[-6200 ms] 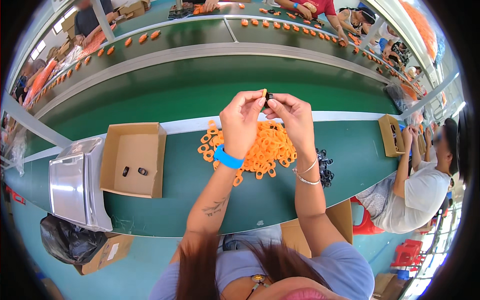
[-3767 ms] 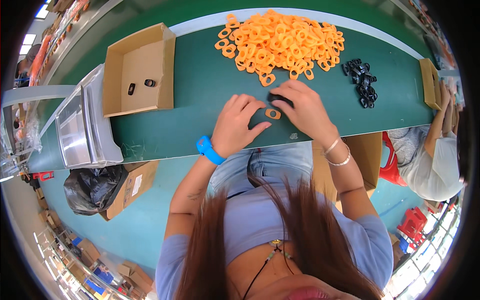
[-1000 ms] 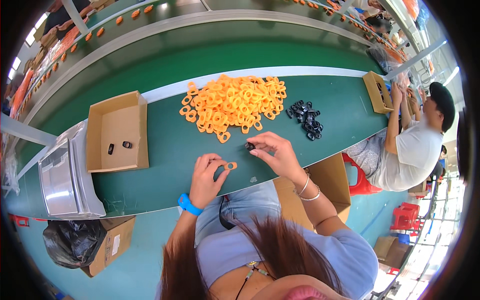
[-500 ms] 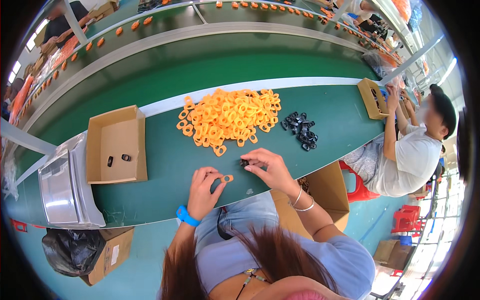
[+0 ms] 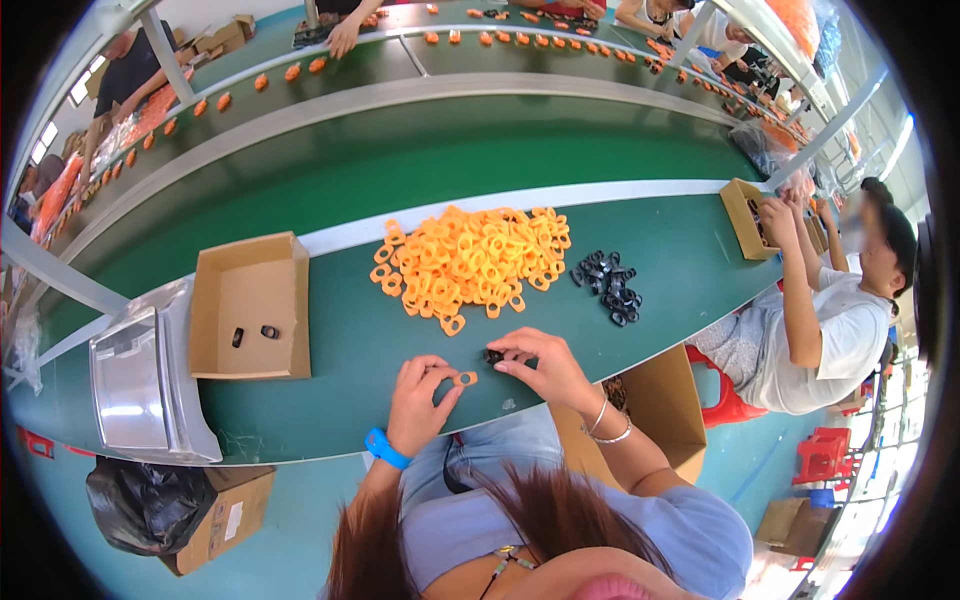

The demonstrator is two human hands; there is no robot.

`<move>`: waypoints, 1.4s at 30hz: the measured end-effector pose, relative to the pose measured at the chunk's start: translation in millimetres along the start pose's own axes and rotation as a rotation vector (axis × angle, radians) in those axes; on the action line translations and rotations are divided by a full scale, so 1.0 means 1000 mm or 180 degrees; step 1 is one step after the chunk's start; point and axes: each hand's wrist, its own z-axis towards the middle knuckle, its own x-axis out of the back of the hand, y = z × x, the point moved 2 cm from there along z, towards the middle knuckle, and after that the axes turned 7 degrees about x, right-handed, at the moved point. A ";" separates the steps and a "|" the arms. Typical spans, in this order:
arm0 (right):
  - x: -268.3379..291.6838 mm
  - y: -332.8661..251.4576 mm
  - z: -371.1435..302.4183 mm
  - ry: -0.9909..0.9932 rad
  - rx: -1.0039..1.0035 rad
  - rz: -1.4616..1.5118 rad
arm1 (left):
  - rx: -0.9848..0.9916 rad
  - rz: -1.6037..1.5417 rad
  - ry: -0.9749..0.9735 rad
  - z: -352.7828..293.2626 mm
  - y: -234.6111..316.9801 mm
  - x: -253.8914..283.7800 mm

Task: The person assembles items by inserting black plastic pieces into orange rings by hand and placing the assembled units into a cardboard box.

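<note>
Between the thumb and fingers of my left hand [image 5: 422, 398] is a small orange ring-shaped piece [image 5: 466, 379] with a hole in it. My right hand [image 5: 545, 366] pinches a small black part [image 5: 493, 356] a little to the right of that piece; the two are apart. Beyond my hands lies a heap of similar orange ring pieces [image 5: 475, 260]. To its right is a smaller pile of black ring-like parts [image 5: 608, 287]. An open cardboard box [image 5: 250, 361] on the left holds two black parts [image 5: 269, 332].
A grey machine-like case [image 5: 140, 380] stands left of the box. A large carton [image 5: 660, 410] sits below the table edge by my right arm. At the right, a seated co-worker [image 5: 850, 310] reaches into a small box [image 5: 745, 220]. Orange items line the far conveyor [image 5: 455, 38].
The whole view has shifted, so the table sits slightly lower. Both hands keep their grips, nearly in place. A person's arm now reaches over the far conveyor.
</note>
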 end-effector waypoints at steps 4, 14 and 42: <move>0.019 -0.016 0.008 0.0037 0.0243 -0.0381 | -0.0032 0.0040 0.0018 -0.002 0.000 -0.001; 0.132 -0.093 0.114 0.0374 0.1678 -0.2216 | -0.0013 0.0105 -0.0034 -0.005 -0.006 -0.003; -0.009 0.030 -0.004 0.0223 0.0221 -0.0406 | 0.0183 0.0075 -0.0054 0.004 0.000 -0.003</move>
